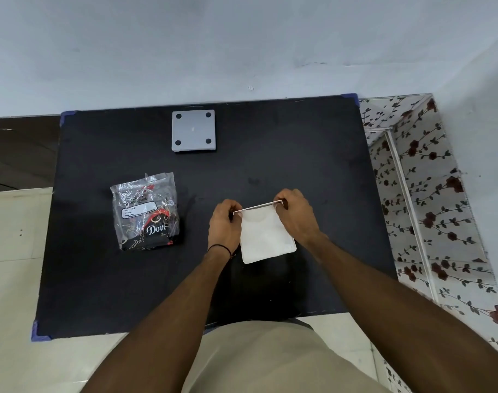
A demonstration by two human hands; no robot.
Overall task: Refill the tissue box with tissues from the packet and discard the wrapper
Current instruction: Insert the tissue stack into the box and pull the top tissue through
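A black rectangular table mat (pixel 270 165) with blue corner pieces carries all items. The clear plastic wrapper (pixel 146 211) at left reads "Dove"; its white label text is illegible. A grey square tissue box (pixel 193 129), four dark dots on its upper face, sits at the far edge. The white tissue stack (pixel 266 236) lies near centre; left hand (pixel 223 225) and right hand (pixel 294 214) pinch its far corners.
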